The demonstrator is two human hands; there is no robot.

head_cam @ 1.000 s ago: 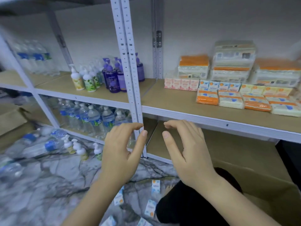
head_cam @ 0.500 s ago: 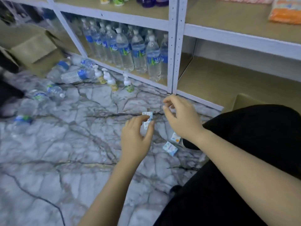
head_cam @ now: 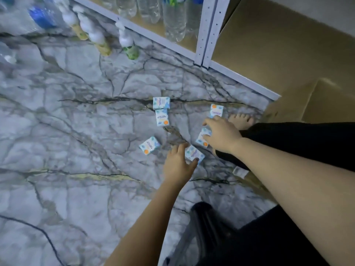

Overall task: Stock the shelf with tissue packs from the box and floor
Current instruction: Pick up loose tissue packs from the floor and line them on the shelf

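Two hands (head_cam: 177, 163) (head_cam: 221, 134) each grip floor packs (head_cam: 194, 154) (others scattered).

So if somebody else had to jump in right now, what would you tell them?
Left hand: on the floor, thumb and fingers closing round one tissue pack.
Right hand: fingers curled over another pack next to the foot.
Four more small packs lie loose on the marble floor: two touching end to end, one to the left, one just beyond the right hand.
The bottom shelf on the right shows no packs in view.
Left to do: lift these two, gather the rest, put them on the shelf.
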